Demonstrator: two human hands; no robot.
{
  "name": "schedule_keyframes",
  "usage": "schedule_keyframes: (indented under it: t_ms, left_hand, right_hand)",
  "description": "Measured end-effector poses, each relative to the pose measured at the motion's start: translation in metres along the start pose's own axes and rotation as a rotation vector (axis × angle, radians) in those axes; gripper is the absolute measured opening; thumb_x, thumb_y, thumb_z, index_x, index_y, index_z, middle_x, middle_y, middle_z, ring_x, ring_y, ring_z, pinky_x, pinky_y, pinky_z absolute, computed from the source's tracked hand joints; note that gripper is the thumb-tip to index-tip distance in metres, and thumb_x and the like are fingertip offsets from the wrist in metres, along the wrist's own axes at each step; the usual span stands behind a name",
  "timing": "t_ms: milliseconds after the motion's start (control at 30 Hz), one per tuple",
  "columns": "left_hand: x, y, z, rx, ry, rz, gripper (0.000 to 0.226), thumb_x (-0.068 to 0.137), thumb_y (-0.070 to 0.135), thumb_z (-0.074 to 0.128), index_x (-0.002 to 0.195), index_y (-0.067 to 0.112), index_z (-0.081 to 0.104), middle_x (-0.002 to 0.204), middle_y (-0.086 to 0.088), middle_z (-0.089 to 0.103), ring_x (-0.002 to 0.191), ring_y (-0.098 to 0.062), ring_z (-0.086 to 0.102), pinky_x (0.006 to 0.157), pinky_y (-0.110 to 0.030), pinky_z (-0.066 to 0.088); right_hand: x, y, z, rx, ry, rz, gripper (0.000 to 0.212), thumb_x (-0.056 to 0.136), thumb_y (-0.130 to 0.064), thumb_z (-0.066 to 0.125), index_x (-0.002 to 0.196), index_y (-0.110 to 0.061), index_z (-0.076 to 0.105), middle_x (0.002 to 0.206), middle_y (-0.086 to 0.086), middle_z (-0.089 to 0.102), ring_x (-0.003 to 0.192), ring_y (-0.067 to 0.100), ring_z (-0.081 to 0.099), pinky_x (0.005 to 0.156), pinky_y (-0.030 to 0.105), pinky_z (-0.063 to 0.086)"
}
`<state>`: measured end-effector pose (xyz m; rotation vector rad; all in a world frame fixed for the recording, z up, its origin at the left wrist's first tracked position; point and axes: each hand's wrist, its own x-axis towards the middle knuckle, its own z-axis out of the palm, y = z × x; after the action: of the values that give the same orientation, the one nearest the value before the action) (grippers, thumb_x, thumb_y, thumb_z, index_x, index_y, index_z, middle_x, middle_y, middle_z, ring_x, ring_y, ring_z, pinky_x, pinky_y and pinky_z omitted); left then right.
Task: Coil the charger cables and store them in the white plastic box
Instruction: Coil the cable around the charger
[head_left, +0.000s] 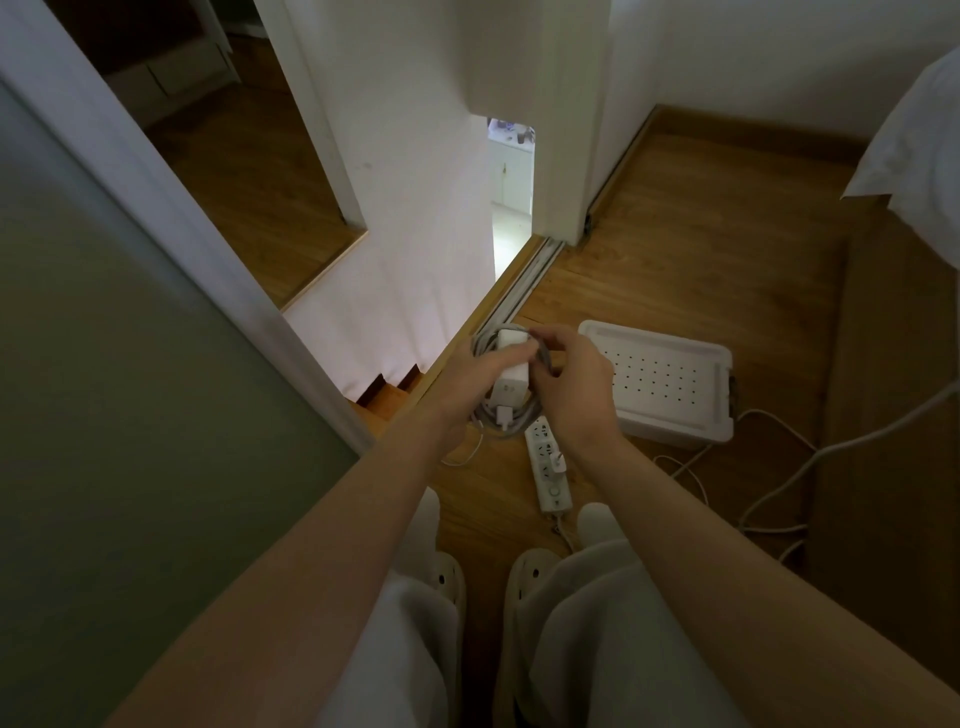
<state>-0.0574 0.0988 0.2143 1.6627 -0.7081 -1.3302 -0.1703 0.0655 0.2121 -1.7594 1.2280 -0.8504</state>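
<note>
A white charger brick with a grey cable looped around it is held above the wooden floor. My left hand grips the brick from the left, fingers across its top. My right hand pinches a loop of the grey cable at the brick's upper right. The white plastic box, its dotted lid closed, lies on the floor just right of my hands.
A white power strip with a small plug in it lies below my hands. Thin white cables trail over the floor at right. A sliding door track, a white wall and stairs are ahead. My slippered feet stand below.
</note>
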Motion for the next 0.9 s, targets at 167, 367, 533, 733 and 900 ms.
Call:
schedule_keyframes:
  t_ms: [167, 367, 533, 733, 900]
  left_hand:
    - [-0.001, 0.001, -0.008, -0.062, 0.035, 0.038, 0.048, 0.077, 0.044, 0.063, 0.118, 0.022, 0.053, 0.112, -0.011, 0.060, 0.095, -0.023, 0.060, 0.074, -0.036, 0.053]
    - [0.003, -0.001, -0.009, -0.079, 0.091, 0.009, 0.072, 0.064, 0.054, 0.060, 0.127, 0.020, 0.049, 0.118, -0.015, 0.057, 0.108, -0.031, 0.059, 0.085, -0.042, 0.053]
    - [0.007, -0.001, -0.009, -0.108, 0.105, 0.006, 0.066, 0.068, 0.052, 0.057, 0.126, 0.021, 0.051, 0.117, -0.014, 0.059, 0.107, -0.029, 0.060, 0.085, -0.041, 0.053]
    - [0.014, -0.006, -0.012, -0.078, 0.108, 0.026, 0.055, 0.080, 0.050, 0.054, 0.126, 0.020, 0.050, 0.115, -0.014, 0.059, 0.094, -0.024, 0.061, 0.072, -0.034, 0.054]
    - [0.016, -0.007, -0.010, -0.087, 0.083, -0.011, 0.060, 0.075, 0.053, 0.056, 0.125, 0.021, 0.052, 0.111, -0.013, 0.063, 0.094, -0.025, 0.064, 0.066, -0.032, 0.053]
  right_hand:
    - [0.004, -0.006, -0.007, 0.174, -0.098, 0.131, 0.047, 0.083, -0.003, 0.067, 0.125, -0.013, 0.048, 0.104, -0.003, 0.056, 0.089, 0.011, 0.058, 0.065, 0.016, 0.053]
    - [0.006, -0.012, -0.010, 0.474, -0.148, 0.274, 0.061, 0.083, 0.004, 0.063, 0.133, -0.018, 0.034, 0.107, 0.004, 0.056, 0.096, 0.020, 0.062, 0.074, 0.027, 0.056]
    - [0.002, -0.016, -0.007, 0.396, -0.087, 0.215, 0.071, 0.078, -0.002, 0.071, 0.134, -0.023, 0.033, 0.102, -0.004, 0.051, 0.087, 0.012, 0.061, 0.065, 0.021, 0.056]
    - [0.006, -0.016, -0.011, 0.737, -0.147, 0.568, 0.049, 0.086, -0.005, 0.063, 0.128, -0.005, 0.039, 0.115, 0.013, 0.060, 0.097, 0.021, 0.062, 0.082, 0.031, 0.054]
    - [0.006, -0.017, -0.009, 0.731, -0.212, 0.560, 0.038, 0.094, -0.009, 0.051, 0.131, -0.008, 0.042, 0.105, 0.010, 0.060, 0.078, 0.013, 0.060, 0.065, 0.024, 0.049]
